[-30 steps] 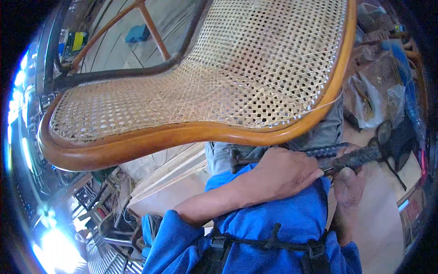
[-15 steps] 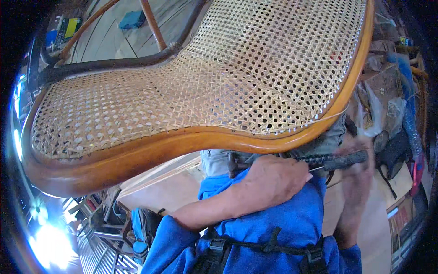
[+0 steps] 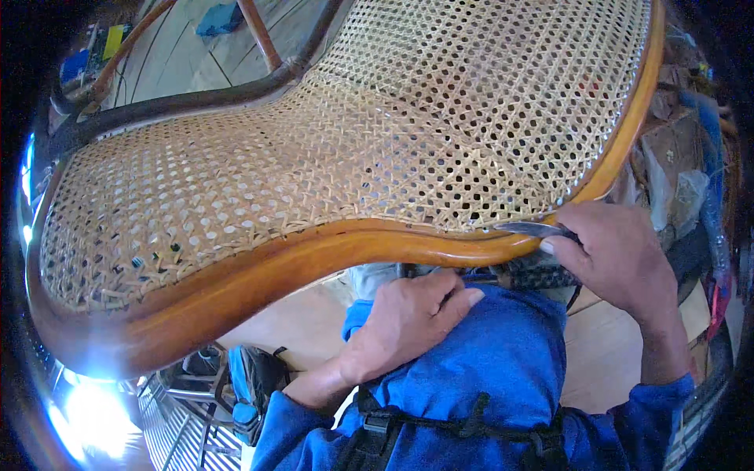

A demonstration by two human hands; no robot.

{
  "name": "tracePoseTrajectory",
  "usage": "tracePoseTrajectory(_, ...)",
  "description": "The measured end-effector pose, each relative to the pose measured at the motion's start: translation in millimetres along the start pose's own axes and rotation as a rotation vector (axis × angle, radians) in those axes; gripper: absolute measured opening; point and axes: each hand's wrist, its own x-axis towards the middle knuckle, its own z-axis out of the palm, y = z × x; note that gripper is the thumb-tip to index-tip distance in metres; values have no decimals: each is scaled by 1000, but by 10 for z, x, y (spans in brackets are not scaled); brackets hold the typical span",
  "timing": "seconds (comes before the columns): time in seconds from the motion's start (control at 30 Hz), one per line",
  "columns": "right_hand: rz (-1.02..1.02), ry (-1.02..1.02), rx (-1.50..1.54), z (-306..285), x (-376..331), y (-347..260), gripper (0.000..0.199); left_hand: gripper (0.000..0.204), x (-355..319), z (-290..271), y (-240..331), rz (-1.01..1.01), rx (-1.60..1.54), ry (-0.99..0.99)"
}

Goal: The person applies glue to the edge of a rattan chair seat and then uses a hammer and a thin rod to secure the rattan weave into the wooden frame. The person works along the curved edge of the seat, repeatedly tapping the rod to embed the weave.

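Observation:
A curved orange-brown wooden frame (image 3: 330,255) with woven cane webbing (image 3: 259,177) fills the upper part of the head view. My right hand (image 3: 616,251) is closed around a knife (image 3: 534,229) with a dark, pointed blade. The blade lies along the inner edge of the near rail, its tip touching the cane border. In front of that rail, my left hand (image 3: 412,318) rests at my lap with fingers curled and thumb pressed over them; anything within it is hidden. A dark tool with a patterned black grip (image 3: 542,276) lies between my lap and the rail.
Dark frame tubing (image 3: 188,104) runs behind the cane. At the right are clear plastic wrapping (image 3: 687,196) and a blue wrapped tube (image 3: 716,243). A blue and black bag (image 3: 250,385) and a metal rack (image 3: 204,408) stand at lower left, beside strong glare.
My right hand, blurred low at the right before, is now up at the rail with the knife. My left hand has drawn back leftward. The dark-gripped tool sits farther left.

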Motion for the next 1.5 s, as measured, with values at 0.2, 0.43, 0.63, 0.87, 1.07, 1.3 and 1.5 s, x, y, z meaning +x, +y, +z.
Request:
tracePoseTrajectory(0.2,-77,-94,-108,-47,238,-98,24,30,-1,-44,-90,-200,-234,-17)
tracePoseTrajectory(0.43,-130,-73,-159,-16,283,-79,23,27,66,-77,-163,-194,-552,31)
tracePoseTrajectory(0.63,-110,-130,-146,-19,318,-76,21,28,93,-147,-139,-272,-588,-22)
tracePoseTrajectory(0.87,-84,-111,-158,2,323,-86,22,29,77,-125,-177,-278,-520,-18)
tracePoseTrajectory(1.07,-267,35,-118,23,310,29,23,31,101,-118,-170,-285,-480,-17)
tracePoseTrajectory(1.3,-58,315,350,-294,427,192,26,31,76,-134,-173,-298,-429,-11)
tracePoseTrajectory(1.5,558,978,820,38,-402,1021,32,19,22,-272,41,1,84,-213)
